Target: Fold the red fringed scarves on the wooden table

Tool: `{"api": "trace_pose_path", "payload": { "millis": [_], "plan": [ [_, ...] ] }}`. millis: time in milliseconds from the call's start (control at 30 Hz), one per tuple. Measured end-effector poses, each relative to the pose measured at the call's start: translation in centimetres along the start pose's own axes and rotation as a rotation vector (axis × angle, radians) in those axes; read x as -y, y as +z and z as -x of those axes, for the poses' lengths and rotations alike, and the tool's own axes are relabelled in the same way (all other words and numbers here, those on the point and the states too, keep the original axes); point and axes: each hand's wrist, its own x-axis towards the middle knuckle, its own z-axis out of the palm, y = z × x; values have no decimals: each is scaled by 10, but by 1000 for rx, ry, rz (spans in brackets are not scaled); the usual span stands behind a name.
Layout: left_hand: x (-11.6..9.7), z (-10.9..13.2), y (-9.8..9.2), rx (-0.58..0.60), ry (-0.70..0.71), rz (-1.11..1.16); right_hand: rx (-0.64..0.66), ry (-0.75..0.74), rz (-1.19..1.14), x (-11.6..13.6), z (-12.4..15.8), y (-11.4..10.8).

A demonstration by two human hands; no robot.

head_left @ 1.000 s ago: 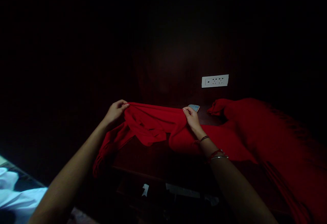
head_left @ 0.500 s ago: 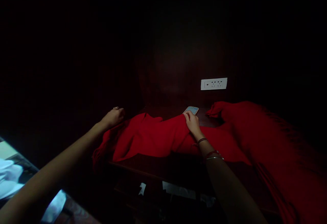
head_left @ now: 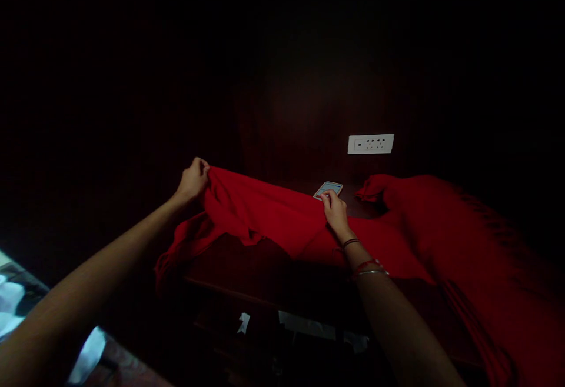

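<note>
A long red scarf (head_left: pixel 269 204) with fringed ends stretches over a dark wooden surface (head_left: pixel 247 263). My left hand (head_left: pixel 194 180) is closed on its upper edge at the left and holds that part raised. Between my two hands the edge runs taut, sloping down to the right. With thumb and fingers pinched, my right hand (head_left: pixel 335 210) grips the same edge lower down. Just behind it lies a phone (head_left: pixel 332 187) with its screen lit. The rest of the scarf spreads over the right side, its fringe fading into the dark.
A white wall socket (head_left: pixel 371 144) sits on the dark back panel above the phone. Below the surface's front edge, pale scraps of paper (head_left: pixel 306 324) show on a dim lower level. White crumpled items (head_left: pixel 90 354) lie at the lower left in brighter light.
My left hand has risen and taken the scarf's left part up with it, pulling the edge straight. My right hand has barely moved. More of the wooden surface shows under the cloth.
</note>
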Motion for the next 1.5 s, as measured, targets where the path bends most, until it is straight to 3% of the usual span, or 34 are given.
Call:
{"api": "trace_pose_path", "payload": {
  "millis": [100,167,233,333,433,500,567,633,733,833,900,967,1033,1100,1267,1400,1500],
  "plan": [
    [-5,-36,-26,-159,94,-233,108,-41,-26,1,2,4],
    [-17,-50,-26,-116,186,-354,208,-90,-1,-2,5,9],
    [-37,-47,-12,-15,252,-433,297,-133,83,-5,9,12],
    [-76,-5,27,149,255,-416,409,-139,281,-9,14,15],
    [-111,58,70,488,546,-166,464,-103,397,-7,15,13],
    [-123,91,92,707,609,-17,467,-92,421,-5,14,9],
    [-125,107,108,852,532,13,489,-91,421,-3,16,2],
    [-122,107,118,907,402,-29,564,-102,411,-6,20,-9],
    [-119,94,121,930,264,-95,740,-62,431,-15,30,-27],
    [-132,84,114,936,226,-152,843,34,466,-25,38,-41],
    [-148,84,109,904,355,-121,852,59,466,-29,41,-47],
    [-164,89,105,896,596,25,814,44,457,-29,41,-51],
    [-176,94,106,939,806,186,742,-21,448,-26,38,-59],
    [-181,99,111,946,917,286,702,-125,418,-20,34,-70],
    [-178,103,123,718,1075,387,840,-323,300,5,27,-94],
    [-179,106,121,637,1115,391,948,-348,366,19,32,-89],
    [-181,108,119,627,1102,383,952,-334,475,23,36,-82]
  ]
}}
